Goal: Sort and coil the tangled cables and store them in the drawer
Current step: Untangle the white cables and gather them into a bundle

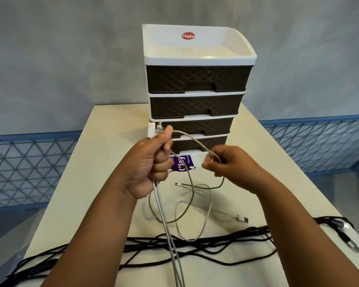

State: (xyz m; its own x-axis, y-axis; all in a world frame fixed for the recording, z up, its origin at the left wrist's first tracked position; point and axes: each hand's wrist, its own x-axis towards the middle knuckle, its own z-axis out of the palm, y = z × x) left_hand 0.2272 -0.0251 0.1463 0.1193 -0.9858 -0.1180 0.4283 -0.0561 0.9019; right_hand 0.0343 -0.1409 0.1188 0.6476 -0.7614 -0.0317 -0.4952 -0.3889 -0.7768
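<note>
Left hand: fist grips two white cables, plugs up, cords hanging toward the near edge.
Right hand: fingers pinch grey cable.
Drawers: four, shut.

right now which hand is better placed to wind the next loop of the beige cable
Right hand: it pinches the beige cable loosely, while the left hand grips the plug ends.

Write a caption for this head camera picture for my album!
Two hands, left hand and right hand, untangle pale thin charging cables before a brown-and-white plastic drawer tower.
</note>
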